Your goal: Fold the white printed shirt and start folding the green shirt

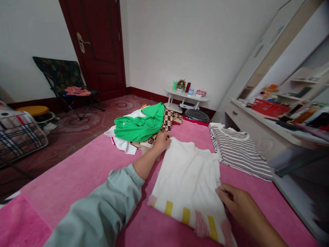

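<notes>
1. Head view: step in hand looks like straightening white garment (pixel 191 168) by its edges; next move prob. calls for even tension, both sides.
2. Garment lies on pink cover (pixel 84 168) btwn hands, just beside striped shirt (pixel 240 151).
3. L hand (pixel 162 141): fingers pinch far L corner.
4. R hand (pixel 235 202): thumb + fingers pinch R edge, abt midway.

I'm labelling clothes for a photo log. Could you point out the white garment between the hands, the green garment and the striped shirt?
White garment (pixel 191 171): head view, on its plain white middle.
Green garment (pixel 140 124): head view, on its crumpled middle.
Striped shirt (pixel 238 149): head view, on its striped middle.
</notes>
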`<state>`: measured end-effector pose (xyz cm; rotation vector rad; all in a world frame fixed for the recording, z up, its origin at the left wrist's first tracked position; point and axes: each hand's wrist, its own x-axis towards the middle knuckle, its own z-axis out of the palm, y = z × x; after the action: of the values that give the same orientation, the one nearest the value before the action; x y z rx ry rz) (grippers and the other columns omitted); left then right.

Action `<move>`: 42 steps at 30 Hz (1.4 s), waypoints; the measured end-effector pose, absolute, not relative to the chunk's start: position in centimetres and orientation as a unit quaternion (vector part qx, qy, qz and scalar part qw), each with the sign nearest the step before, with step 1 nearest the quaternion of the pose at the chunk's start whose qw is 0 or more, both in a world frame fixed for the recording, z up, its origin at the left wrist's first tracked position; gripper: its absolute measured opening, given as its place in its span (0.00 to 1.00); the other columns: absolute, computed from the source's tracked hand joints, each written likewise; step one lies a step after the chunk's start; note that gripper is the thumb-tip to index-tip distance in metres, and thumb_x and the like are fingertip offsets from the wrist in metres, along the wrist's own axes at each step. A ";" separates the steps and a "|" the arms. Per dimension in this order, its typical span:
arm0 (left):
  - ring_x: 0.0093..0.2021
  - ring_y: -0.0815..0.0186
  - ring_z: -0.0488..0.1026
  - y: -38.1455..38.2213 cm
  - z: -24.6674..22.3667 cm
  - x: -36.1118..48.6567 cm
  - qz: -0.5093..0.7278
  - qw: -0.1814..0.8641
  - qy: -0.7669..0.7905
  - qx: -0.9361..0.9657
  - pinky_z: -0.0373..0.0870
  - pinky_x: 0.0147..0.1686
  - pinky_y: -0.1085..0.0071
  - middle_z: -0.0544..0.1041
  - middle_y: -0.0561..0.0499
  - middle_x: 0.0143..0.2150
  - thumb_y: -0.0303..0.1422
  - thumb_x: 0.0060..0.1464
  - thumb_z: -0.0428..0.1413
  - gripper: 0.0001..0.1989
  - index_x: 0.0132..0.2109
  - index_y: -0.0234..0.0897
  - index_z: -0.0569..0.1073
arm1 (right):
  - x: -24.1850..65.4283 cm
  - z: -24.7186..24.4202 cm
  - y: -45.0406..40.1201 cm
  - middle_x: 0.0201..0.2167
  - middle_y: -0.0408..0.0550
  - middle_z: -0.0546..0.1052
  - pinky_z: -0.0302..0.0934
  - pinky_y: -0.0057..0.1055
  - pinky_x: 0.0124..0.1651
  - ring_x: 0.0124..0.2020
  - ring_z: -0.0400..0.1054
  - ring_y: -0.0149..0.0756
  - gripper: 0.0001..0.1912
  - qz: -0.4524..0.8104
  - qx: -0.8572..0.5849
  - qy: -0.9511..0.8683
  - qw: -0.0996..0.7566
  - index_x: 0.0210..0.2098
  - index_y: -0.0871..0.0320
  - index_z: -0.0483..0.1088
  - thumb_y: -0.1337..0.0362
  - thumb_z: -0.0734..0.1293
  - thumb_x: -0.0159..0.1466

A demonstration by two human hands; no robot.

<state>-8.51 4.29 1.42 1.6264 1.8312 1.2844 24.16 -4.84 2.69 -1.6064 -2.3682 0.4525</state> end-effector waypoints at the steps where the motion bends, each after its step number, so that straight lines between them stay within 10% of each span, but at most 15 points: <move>1: 0.31 0.61 0.73 4.3 1.4 -8.5 0.457 0.187 0.650 0.578 0.68 0.33 0.66 0.77 0.47 0.30 0.26 0.48 0.58 0.09 0.38 0.37 0.77 | 24.1 2.9 -4.8 0.20 0.45 0.72 0.52 0.27 0.27 0.24 0.65 0.34 0.17 0.155 -0.549 -0.811 0.129 0.21 0.55 0.65 0.55 0.57 0.62; 11: 0.29 0.65 0.71 4.6 0.8 -8.4 0.458 0.198 0.649 0.574 0.65 0.31 0.72 0.77 0.50 0.28 0.28 0.47 0.55 0.12 0.40 0.32 0.77 | 22.8 3.5 -5.3 0.31 0.43 0.75 0.53 0.27 0.31 0.30 0.70 0.35 0.07 0.029 -0.593 -0.796 0.120 0.36 0.53 0.67 0.62 0.59 0.61; 42: 0.30 0.64 0.73 4.5 0.6 -8.4 0.435 0.177 0.659 0.587 0.65 0.32 0.72 0.77 0.51 0.29 0.31 0.47 0.55 0.14 0.43 0.33 0.77 | 23.5 6.0 -5.6 0.25 0.43 0.74 0.44 0.28 0.28 0.27 0.65 0.32 0.04 0.033 -0.621 -0.782 0.038 0.26 0.56 0.68 0.68 0.61 0.54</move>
<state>-8.42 4.51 0.62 1.6625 1.8650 1.2321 23.52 -5.63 6.00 -1.9067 -2.3995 0.1007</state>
